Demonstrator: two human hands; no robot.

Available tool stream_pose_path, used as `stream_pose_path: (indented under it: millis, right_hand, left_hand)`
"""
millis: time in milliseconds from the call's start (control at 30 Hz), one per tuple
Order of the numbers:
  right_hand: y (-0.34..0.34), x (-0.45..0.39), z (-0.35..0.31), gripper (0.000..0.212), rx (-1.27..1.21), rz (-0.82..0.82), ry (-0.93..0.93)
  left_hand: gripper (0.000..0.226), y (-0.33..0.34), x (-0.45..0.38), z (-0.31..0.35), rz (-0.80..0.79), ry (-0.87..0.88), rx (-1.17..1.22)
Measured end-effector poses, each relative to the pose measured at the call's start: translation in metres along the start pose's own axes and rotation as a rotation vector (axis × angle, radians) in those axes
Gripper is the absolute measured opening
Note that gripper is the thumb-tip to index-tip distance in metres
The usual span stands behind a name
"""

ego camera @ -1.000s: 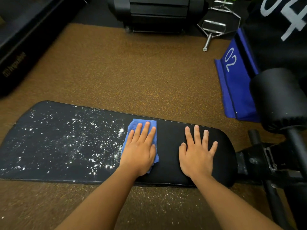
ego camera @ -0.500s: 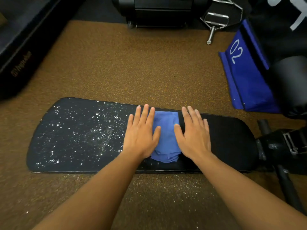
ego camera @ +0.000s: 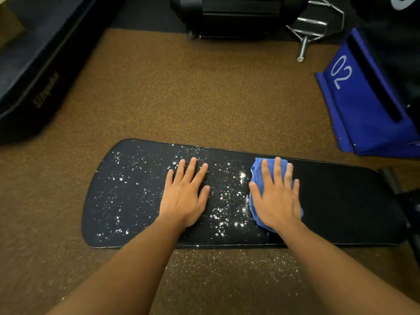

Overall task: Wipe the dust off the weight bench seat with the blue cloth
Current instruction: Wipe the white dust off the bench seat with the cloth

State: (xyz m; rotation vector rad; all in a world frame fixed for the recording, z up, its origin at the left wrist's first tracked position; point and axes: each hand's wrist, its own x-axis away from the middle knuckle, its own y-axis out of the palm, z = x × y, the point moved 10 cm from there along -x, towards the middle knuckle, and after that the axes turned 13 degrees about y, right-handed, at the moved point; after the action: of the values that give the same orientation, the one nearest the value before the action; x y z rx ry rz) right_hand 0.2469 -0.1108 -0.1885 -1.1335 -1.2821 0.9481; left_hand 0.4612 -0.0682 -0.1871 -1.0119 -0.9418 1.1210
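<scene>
The black weight bench seat (ego camera: 341,212) lies across the view over the brown floor. White dust (ego camera: 127,192) speckles its left half; the right part looks dark and clean. A folded blue cloth (ego camera: 255,176) lies on the seat right of centre, mostly covered by my right hand (ego camera: 276,196), which presses flat on it with straight fingers. A small heap of dust sits at the cloth's left edge. My left hand (ego camera: 185,196) rests flat on the dusty part of the seat, fingers spread, holding nothing.
A blue pad marked 02 (ego camera: 361,103) leans at the right. The bench's black frame (ego camera: 409,208) sticks out at the right end. Black equipment (ego camera: 231,17) and a chrome handle (ego camera: 304,42) lie at the back, a dark mat (ego camera: 38,64) at left. Dust specks the floor in front.
The cloth passed from under my left hand to under my right hand. My left hand moved left onto the dusty area. The camera view shifted so the bench sits further right.
</scene>
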Motion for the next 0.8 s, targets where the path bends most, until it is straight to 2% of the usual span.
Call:
stream_pose_path:
  millis: [300,467,567,700,800]
  right_hand:
    - [-0.002,-0.012,-0.021,0.059,-0.021,0.024,0.123]
    - [0.006,0.026,-0.045,0.06,0.001,0.008,-0.094]
    - [0.01,0.049,-0.024,0.062,0.001,-0.008,-0.164]
    - [0.003,0.016,0.003,0.062,0.014,-0.01,-0.026]
    - [0.0,-0.007,-0.025,0.06,0.019,0.0,0.042]
  left_hand:
    - [0.057,0.002,0.002,0.001,0.056,-0.002,-0.003]
    - [0.058,0.001,0.002,0.0,0.074,-0.008,-0.007]
    - [0.058,-0.001,0.004,-0.001,0.085,-0.011,0.0]
    - [0.058,-0.002,0.005,-0.002,0.1,-0.015,0.017]
    - [0.058,-0.003,0.005,-0.001,0.116,-0.015,0.045]
